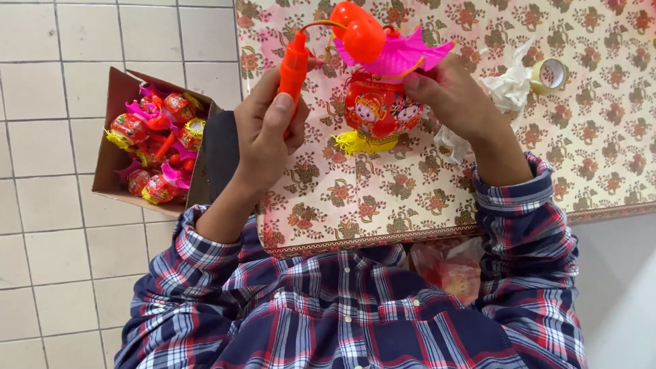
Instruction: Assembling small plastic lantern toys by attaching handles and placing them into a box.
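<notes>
1. So, I'm keeping the orange handle [294, 67] upright in my left hand [263, 133] while the right does the fiddly bit. I think that's the trick here: one hand is just the anchor, so the thin wire arching off the top of the handle doesn't twist.
2. My left hand is wrapped shut around the handle, thumb pressed flat along its front, fingers curled behind. Firm, but I reckon no harder than needed, since it looks like light plastic.
3. My right hand [447, 92] is mostly closed, fingertips pinching the red toy lantern [378, 109] at its right side, just under the pink petal cap [400, 53]. The yellow fringe [359, 142] hangs off the bottom, nearer my left hand.
4. The lantern sits between my two hands, over the floral tablecloth [383, 198].
5. Left of my left wrist, down on the tiled floor, there's a cardboard box [113, 164] full of the same lanterns.
6. Beyond my right hand: crumpled white tissue [507, 85] and a roll of tape [550, 74], close but not touching.
</notes>
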